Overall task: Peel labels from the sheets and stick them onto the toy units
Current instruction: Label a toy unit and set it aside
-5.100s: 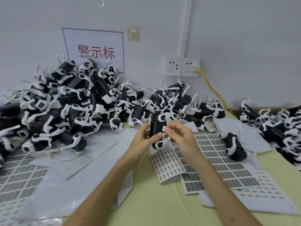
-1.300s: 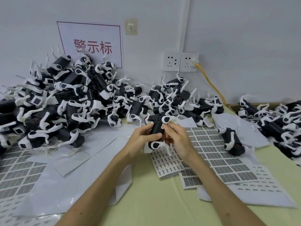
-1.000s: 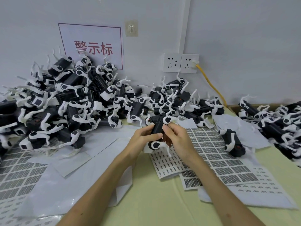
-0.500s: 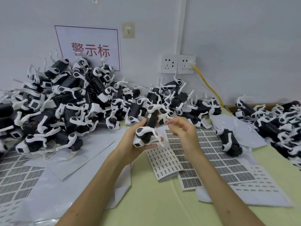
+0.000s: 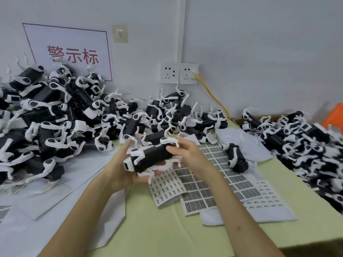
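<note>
Left hand [image 5: 120, 169] is cradling the toy unit [image 5: 154, 156] underneath, right hand [image 5: 187, 154] gripping its right end, likely presenting a labelling face.

a small factory or assembly workshop. heaps of identical black-and-white toy units [image 5: 61, 115] crowd the far bench [image 5: 167, 230], label sheets [image 5: 213, 184] lie spread near, and a red-lettered sign [image 5: 72, 52] hangs on the wall.

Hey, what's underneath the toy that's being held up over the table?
Under the held toy is the left grip, cupping it. Below lie label sheets on the green table. The right grip holds its far end. The toy's underside and the sheet patch beneath are covered.
</note>
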### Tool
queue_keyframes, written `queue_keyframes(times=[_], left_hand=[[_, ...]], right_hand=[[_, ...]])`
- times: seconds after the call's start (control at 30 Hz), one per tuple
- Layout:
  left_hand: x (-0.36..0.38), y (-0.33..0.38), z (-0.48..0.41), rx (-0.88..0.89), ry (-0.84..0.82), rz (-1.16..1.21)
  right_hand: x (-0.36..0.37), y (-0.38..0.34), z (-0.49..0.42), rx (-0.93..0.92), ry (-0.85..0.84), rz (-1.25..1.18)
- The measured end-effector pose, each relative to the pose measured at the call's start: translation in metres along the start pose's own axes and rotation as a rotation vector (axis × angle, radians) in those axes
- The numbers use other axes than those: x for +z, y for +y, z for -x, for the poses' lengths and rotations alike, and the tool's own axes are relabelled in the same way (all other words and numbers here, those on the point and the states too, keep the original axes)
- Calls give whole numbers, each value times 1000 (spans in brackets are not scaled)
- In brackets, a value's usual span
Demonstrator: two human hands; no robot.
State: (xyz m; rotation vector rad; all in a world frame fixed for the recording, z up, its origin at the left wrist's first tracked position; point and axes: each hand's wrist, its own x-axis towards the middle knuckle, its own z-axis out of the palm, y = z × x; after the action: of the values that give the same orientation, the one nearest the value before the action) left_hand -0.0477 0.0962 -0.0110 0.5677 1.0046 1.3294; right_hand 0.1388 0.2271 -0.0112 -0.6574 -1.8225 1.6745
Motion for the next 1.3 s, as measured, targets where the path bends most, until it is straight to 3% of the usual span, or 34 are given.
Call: queue_keyframes(times=[0.1, 0.27, 0.4, 0.5, 0.7, 0.87, 0.93, 1.07, 1.17, 1.3], left_hand=[[-11, 2, -7, 125, 104, 117], [-19, 1, -17, 241, 292, -66], [-12, 1, -12, 290, 317, -63], [-7, 2, -11, 296, 338, -54], [-5, 0, -13, 294, 342, -59], [-6, -1, -16, 284, 359, -95], [-2, -2, -16, 298, 404, -204], [10, -6, -12, 514, 516, -491], [12, -8, -10, 659, 610, -745], [11, 17, -6, 705, 683, -934]], right_hand=[[-8, -4, 3, -7, -59, -29], [-21, -9, 0, -9, 75, -256], [-46, -15, 2, -258, 206, -1020], [-67, -13, 8, -404, 196, -1209], [-52, -8, 3, -193, 358, -988], [-29, -8, -1, -114, 328, -604], [-20, -2, -2, -106, 327, -345], [-6, 21, -6, -181, 347, 454], [9, 34, -11, -238, 264, 639], [20, 46, -13, -208, 38, 847]])
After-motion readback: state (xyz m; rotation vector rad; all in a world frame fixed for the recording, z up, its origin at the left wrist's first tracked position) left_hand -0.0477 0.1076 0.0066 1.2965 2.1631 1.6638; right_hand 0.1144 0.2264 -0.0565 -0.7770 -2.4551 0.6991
